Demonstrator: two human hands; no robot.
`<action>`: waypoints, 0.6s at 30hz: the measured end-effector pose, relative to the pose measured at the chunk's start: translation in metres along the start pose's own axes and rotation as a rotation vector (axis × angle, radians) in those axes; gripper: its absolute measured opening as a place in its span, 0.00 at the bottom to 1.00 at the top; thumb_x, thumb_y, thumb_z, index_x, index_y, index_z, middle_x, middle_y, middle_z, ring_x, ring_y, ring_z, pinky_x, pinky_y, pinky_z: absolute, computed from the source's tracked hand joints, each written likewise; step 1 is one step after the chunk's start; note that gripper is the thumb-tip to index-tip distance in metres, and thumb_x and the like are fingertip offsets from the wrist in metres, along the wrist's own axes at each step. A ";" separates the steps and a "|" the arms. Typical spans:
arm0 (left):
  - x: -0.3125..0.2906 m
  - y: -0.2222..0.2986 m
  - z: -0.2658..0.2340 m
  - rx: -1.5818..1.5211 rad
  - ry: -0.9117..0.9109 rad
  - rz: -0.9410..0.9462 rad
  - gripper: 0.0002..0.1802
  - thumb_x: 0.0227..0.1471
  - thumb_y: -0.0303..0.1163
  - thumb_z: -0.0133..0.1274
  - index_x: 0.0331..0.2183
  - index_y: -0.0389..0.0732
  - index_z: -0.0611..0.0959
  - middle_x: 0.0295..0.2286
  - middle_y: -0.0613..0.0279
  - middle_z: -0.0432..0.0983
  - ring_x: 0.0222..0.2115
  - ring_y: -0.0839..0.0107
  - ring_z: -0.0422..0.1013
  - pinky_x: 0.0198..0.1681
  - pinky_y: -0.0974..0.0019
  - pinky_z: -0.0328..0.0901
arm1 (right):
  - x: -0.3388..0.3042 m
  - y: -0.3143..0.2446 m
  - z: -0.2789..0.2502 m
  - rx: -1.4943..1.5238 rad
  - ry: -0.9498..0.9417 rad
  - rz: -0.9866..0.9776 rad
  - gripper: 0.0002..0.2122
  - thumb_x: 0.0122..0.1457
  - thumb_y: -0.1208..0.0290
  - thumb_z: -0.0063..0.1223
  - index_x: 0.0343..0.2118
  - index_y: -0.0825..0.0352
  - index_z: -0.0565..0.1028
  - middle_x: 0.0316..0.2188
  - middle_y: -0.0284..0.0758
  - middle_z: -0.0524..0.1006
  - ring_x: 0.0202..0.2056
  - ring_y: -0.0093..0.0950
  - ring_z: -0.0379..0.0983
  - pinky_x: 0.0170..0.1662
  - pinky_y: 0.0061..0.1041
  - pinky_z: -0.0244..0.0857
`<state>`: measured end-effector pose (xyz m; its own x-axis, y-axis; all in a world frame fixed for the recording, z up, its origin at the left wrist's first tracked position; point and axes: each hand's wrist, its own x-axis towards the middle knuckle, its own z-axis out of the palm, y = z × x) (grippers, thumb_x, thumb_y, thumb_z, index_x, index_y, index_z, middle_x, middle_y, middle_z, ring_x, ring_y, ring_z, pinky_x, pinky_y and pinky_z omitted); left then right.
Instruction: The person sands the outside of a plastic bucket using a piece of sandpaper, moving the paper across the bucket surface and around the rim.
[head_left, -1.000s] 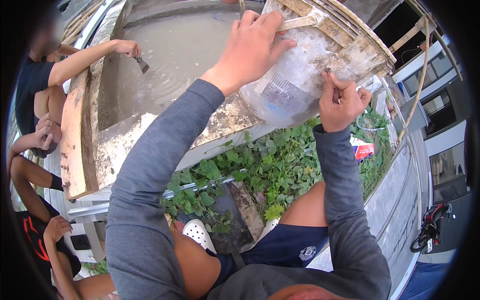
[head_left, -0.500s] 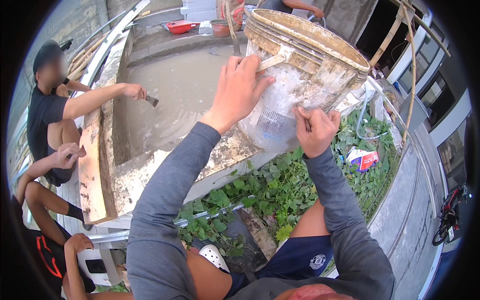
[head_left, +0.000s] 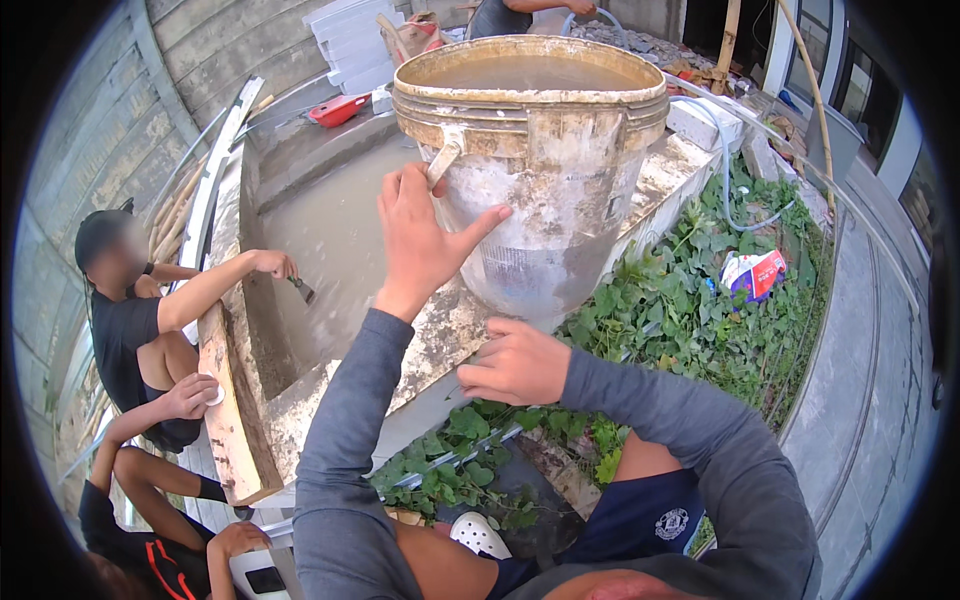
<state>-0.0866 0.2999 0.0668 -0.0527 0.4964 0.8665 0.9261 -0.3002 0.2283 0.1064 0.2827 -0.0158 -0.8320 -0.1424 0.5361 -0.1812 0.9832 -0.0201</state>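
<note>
A large, dirty white bucket (head_left: 540, 220) with a stained rim stands upright on the near rim of a concrete basin, murky grey water inside it. My left hand (head_left: 425, 235) is at its left side, fingers hooked by the handle (head_left: 445, 158) and thumb spread along the bucket wall. Below the bucket, my right hand (head_left: 520, 365) is closed, knuckles up, in front of the basin wall; the inside of its fingers is hidden. The concrete basin (head_left: 395, 385) holds grey, cloudy water (head_left: 335, 240).
At left, one person's hand (head_left: 272, 263) holds a brush (head_left: 303, 290) over the basin; another person's hand (head_left: 190, 397) holds a round white piece by a wooden plank (head_left: 232, 420). A red tray (head_left: 338, 110) lies behind. Green vines (head_left: 680, 300) and a pale hose (head_left: 727, 180) are right.
The bucket has gone from tilted to upright and sits farther left in view. My right hand has left its side and dropped below it. The left hand's thumb has spread outward.
</note>
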 end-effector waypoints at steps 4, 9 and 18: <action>-0.003 0.001 0.001 0.031 0.027 -0.001 0.43 0.41 0.60 0.76 0.38 0.33 0.73 0.34 0.59 0.66 0.40 0.58 0.61 0.46 0.52 0.59 | -0.007 -0.001 0.001 0.062 -0.113 0.041 0.10 0.65 0.58 0.59 0.37 0.57 0.72 0.17 0.29 0.74 0.24 0.32 0.75 0.42 0.31 0.60; 0.000 0.012 0.003 0.079 0.003 -0.065 0.43 0.41 0.60 0.76 0.37 0.33 0.73 0.34 0.60 0.65 0.40 0.58 0.61 0.46 0.53 0.59 | -0.020 -0.002 0.001 0.103 -0.233 0.070 0.11 0.64 0.60 0.60 0.38 0.59 0.71 0.19 0.29 0.77 0.26 0.34 0.76 0.42 0.33 0.60; 0.003 0.002 0.009 -0.011 0.036 -0.113 0.35 0.49 0.55 0.73 0.36 0.36 0.74 0.31 0.62 0.65 0.38 0.61 0.62 0.43 0.55 0.60 | -0.032 0.006 -0.013 0.177 -0.245 0.138 0.11 0.63 0.60 0.61 0.38 0.60 0.72 0.21 0.30 0.81 0.26 0.36 0.77 0.43 0.34 0.60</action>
<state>-0.0812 0.3083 0.0659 -0.1703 0.4977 0.8505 0.9093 -0.2531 0.3302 0.1389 0.2943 -0.0217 -0.9527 -0.0533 0.2993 -0.1281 0.9633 -0.2360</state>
